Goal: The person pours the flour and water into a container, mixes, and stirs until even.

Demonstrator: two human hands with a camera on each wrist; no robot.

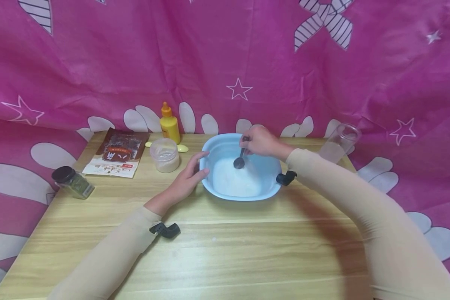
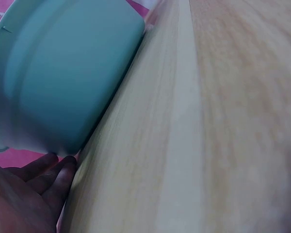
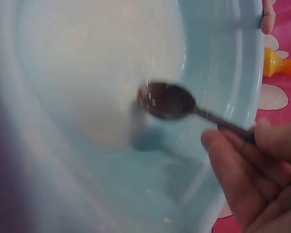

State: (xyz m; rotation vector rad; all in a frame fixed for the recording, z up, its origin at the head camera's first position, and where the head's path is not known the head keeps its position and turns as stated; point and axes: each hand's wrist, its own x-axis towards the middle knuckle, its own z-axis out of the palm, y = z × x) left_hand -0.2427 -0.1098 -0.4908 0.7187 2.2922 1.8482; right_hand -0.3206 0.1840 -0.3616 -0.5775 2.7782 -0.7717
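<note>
1. Spoon (image 1: 240, 160), dark, small-bowled: pinched by its handle between thumb and fingertips of right hand (image 1: 260, 141); bowl hung below those fingers, over the white powder (image 1: 234, 181), apparently just above it rather than buried. Blurred in the right wrist view (image 3: 167, 101); contents of the spoon's bowl not discernible.
2. Basin (image 1: 243, 166), pale blue, shallow: stood on the table directly under the right fingers; powder heaped toward the near side of its floor.
3. Left hand (image 1: 189, 177): fingers straight and loosely together, laid against the basin's outer left wall; fingertips (image 2: 53, 167) met the wall's base at the tabletop in the left wrist view; thumb tip hooked on the rim (image 3: 267, 17).
4. Handling note, as judgement: best worked with the handle pinch kept firm and low, strokes short and kept off the wall, left fingers pressed steady so the light basin could not slide or tip.
5. Lidded tub (image 1: 165, 155), translucent: just left of the left fingers.
6. Yellow squeeze bottle (image 1: 169, 123): beyond that tub.
7. Brown packet (image 1: 116, 153) and dark-lidded jar (image 1: 72, 181): well left of the left fingers.
8. Clear tumbler (image 1: 339, 142): tilted, well right of the right fingers.
9. Wooden table (image 1: 225, 250): beneath all.
</note>
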